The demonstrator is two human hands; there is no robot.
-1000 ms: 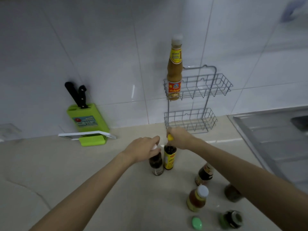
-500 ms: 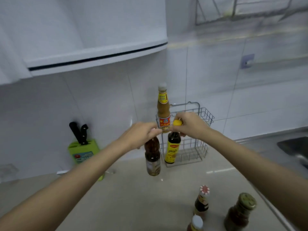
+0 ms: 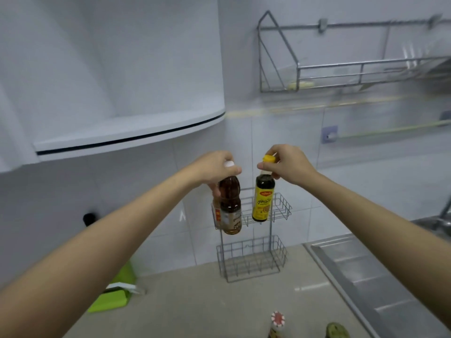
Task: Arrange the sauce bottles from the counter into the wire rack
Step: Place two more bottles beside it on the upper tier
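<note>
Single head-worn camera faces forward toward the tiled wall [image 3: 280, 147], seemingly near.

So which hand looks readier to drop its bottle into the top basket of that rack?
Probably the right hand. Its yellow-capped bottle hangs in front of the free part of the top basket, while the left hand holds its brown bottle by the end already occupied.

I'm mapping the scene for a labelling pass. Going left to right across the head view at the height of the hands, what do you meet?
Left hand → brown sauce bottle with a white cap → dark sauce bottle with a yellow cap and yellow label → right hand.
</note>
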